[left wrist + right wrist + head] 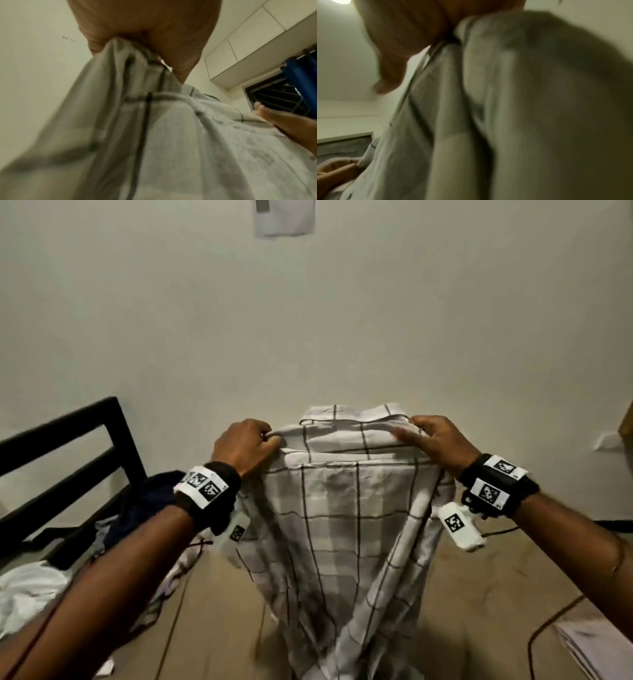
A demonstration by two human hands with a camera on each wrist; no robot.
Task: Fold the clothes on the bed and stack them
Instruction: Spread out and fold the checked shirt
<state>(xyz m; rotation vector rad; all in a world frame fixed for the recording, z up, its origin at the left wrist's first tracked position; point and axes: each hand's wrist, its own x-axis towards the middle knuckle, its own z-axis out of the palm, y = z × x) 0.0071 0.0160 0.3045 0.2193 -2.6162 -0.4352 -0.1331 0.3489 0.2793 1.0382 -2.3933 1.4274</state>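
Hanging over tan bed [479, 594]: checked shirt [342, 508]

From my head camera I look forward and down over both forearms at the checked shirt [342, 508], held up before a pale wall [308, 320]. My left wrist camera sits close under the left hand [145, 33], looking up along it. My right wrist camera does likewise under the right hand [406, 33]; all three views share the shirt.

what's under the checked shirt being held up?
The checked shirt, held by the left hand and right hand, hangs over the tan bed surface. Anything directly beneath its hem is covered.
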